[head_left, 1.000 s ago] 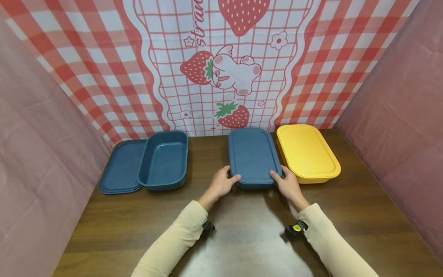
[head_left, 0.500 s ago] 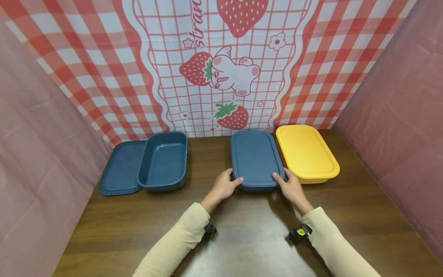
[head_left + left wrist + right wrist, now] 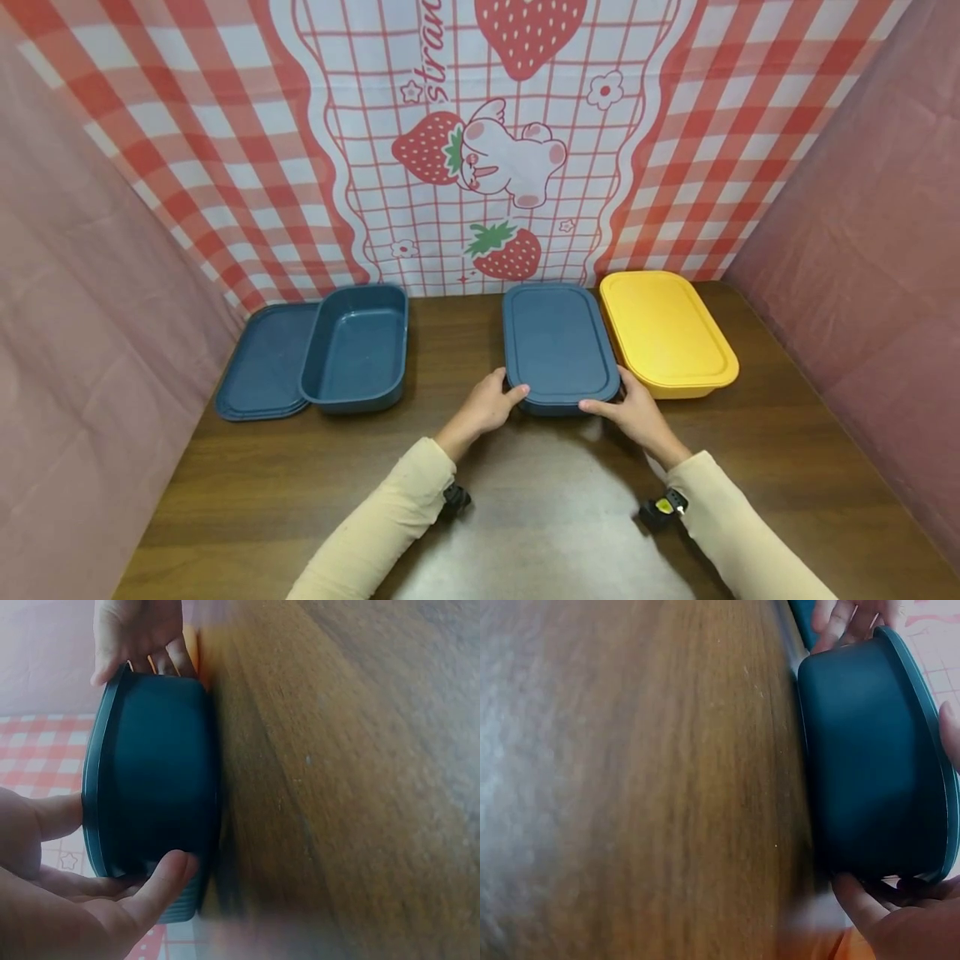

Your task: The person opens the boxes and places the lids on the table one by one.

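A blue lidded food container stands on the table between my two hands, its lid on top. My left hand grips its front left corner, thumb over the lid's rim and fingers along the side. At the front right corner my right hand holds it, thumb at the lid's front edge. In the left wrist view the container's dark side wall stands between both hands. The right wrist view shows the same container, with my right fingers low against its side.
A yellow lidded container stands close on the right. To the left is an open blue container with nothing in it, beside a loose blue lid. A strawberry-patterned cloth hangs behind the wooden table.
The blue lidded container has slid slightly right and towards me, nearer the yellow one. My right thumb has moved from the lid's top down to its front edge.
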`<state>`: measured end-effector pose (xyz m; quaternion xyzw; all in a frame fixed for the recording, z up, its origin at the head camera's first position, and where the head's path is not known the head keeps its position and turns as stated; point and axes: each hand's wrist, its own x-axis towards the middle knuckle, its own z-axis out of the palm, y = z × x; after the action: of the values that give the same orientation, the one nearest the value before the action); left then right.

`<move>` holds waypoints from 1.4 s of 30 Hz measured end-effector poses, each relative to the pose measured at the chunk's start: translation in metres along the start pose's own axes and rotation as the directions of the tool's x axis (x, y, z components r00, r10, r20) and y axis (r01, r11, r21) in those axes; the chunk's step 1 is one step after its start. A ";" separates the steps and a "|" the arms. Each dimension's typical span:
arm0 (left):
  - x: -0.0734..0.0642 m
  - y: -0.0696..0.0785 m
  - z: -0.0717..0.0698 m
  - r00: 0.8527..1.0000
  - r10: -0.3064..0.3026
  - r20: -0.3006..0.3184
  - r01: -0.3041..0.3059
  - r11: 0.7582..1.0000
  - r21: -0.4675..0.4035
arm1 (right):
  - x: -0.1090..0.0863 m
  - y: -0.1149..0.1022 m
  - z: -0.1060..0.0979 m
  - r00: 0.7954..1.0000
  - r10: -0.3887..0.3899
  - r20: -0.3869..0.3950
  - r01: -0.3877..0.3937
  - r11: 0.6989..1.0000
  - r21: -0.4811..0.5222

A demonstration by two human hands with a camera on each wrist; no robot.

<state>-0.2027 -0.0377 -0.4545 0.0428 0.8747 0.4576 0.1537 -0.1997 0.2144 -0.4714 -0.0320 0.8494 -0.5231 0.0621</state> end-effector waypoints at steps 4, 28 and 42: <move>-0.001 0.000 0.000 1.000 0.000 -0.012 0.000 1.000 0.002 | 0.000 0.000 -0.001 0.999 0.032 0.003 -0.032 0.999 0.011; -0.006 0.015 0.002 0.920 0.361 -0.155 -0.277 0.876 0.394 | 0.000 0.008 0.002 1.000 -0.020 -0.017 0.020 1.000 -0.016; -0.011 0.032 0.014 0.904 0.426 -0.025 -0.352 0.779 0.518 | -0.001 0.009 0.003 0.999 -0.041 -0.032 0.039 0.997 -0.059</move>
<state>-0.1900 -0.0106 -0.4334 0.2288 0.9437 0.2378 -0.0229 -0.1982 0.2159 -0.4808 -0.0422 0.8645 -0.4996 0.0366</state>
